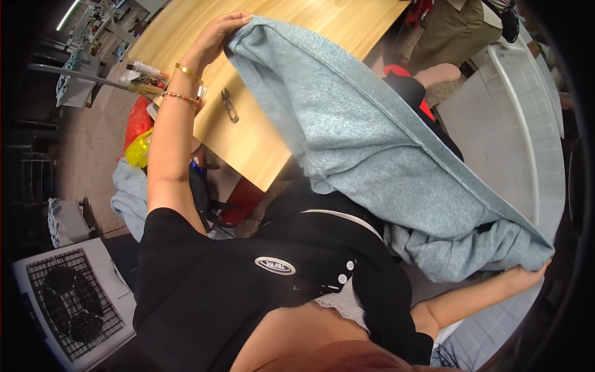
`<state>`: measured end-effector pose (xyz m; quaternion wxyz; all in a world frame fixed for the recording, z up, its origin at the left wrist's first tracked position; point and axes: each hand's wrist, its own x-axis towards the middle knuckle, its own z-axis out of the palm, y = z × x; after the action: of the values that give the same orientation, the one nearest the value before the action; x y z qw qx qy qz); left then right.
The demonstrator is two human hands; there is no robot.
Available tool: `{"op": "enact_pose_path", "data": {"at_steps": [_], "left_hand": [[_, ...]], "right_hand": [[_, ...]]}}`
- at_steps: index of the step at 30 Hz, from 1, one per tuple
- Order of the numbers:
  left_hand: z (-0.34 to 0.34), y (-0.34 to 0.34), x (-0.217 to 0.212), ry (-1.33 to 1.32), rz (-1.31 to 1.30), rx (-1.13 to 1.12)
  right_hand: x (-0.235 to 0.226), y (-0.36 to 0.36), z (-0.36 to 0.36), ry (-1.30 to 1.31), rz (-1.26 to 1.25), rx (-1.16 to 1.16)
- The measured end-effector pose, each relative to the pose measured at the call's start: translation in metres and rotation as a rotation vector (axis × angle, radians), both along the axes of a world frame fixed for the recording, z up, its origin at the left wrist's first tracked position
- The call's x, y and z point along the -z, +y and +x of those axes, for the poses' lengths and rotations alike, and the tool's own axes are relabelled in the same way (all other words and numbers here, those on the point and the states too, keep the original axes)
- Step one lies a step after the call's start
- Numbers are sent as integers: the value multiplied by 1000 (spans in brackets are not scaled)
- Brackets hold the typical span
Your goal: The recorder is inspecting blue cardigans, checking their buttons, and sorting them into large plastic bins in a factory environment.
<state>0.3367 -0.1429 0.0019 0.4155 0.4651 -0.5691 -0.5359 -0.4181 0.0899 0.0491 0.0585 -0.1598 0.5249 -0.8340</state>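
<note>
A grey-blue knit garment [372,142] is stretched taut between my two hands, running from the upper middle of the view to the lower right. My left hand [220,31], raised over the wooden table, pinches one end of it. At the far right my right hand [527,276] grips the opposite end, its fingers partly hidden by the cloth. A long seamed band forms the garment's upper edge, while the lower part hangs in folds against my body. Small thread snips [229,105] lie on the table below my left hand.
The light wooden table [260,149] spans the upper middle. A large pale plastic bin [496,118] stands to the right. Another person's leg [455,34] shows at the upper right. Bags [139,127] and grey cloth [129,192] lie left; a fan [71,297] stands lower left.
</note>
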Motion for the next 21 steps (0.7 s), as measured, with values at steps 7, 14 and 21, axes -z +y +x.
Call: {"op": "enact_pose_path", "data": {"at_steps": [7,14,21], "left_hand": [[11,-22,20,-166,53,102],[90,-29,48,-29,189,29],[4,-11,10,112,156,-68]], "right_hand": [[11,42,-80,-161,-23,-326],[-21,-33,95,159,23,-481],[-63,-38,124,363,88,-676]]}}
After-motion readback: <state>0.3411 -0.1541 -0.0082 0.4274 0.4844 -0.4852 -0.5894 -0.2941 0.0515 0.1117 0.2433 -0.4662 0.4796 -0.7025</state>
